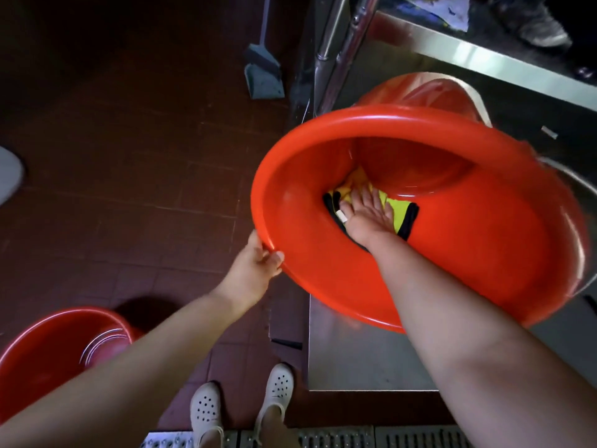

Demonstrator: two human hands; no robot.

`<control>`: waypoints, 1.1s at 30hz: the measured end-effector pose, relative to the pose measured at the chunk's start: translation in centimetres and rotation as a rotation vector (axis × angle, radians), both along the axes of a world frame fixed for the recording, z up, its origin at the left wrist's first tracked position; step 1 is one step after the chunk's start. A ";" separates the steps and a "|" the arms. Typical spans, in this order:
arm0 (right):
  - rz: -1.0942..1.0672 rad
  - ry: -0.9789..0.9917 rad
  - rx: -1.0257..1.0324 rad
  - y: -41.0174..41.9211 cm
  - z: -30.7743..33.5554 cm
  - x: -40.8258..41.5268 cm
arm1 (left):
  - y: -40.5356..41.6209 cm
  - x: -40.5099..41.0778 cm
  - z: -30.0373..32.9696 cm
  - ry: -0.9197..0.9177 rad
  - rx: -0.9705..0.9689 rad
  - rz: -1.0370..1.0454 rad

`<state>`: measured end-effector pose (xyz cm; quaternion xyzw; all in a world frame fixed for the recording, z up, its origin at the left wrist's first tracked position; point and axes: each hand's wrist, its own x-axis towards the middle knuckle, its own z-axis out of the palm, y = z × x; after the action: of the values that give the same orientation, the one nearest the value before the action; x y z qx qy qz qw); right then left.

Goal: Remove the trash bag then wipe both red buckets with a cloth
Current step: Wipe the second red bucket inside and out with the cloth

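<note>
Tilted bucket point(484, 253): red plastic, thin-walled and probably light; smooth, glossy inside, likely slippery; tipped mouth toward the person, resting over the steel bench point(355, 360); the rolled rim looks the surest place to hold.
Cloth point(399, 215): yellow with dark edging, soft and limp; lies deep inside the bucket near its base, under the palm.
Right hand point(368, 215): reaches inside, fingers straight, pressing the cloth flat against the wall.
Left hand point(258, 266): fingers curled round the bucket's near-left rim, steadying it.
Second bucket point(48, 350): on the floor point(129, 156) at lower left, well apart; a metal handle lies inside.
Bagged bin point(433, 92): red liner showing, just behind the tilted bucket.
</note>
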<state>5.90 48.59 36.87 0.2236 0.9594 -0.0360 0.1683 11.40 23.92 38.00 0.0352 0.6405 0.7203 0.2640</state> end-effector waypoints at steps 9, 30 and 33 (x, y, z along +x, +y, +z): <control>0.125 0.251 -0.121 -10.9 -0.1 10.0 | -0.2 0.2 -0.1 0.159 -0.112 0.107; -0.024 0.099 0.047 0.7 -0.8 1.3 | -0.4 0.7 -1.1 0.167 -0.127 -0.095; -0.064 0.145 -0.003 -2.4 -1.0 3.5 | 0.4 1.6 -2.1 0.185 -0.058 -0.038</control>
<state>9.38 46.21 35.89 0.2509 0.9613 -0.0587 0.0973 13.00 24.28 35.88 0.1057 0.6820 0.6900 0.2182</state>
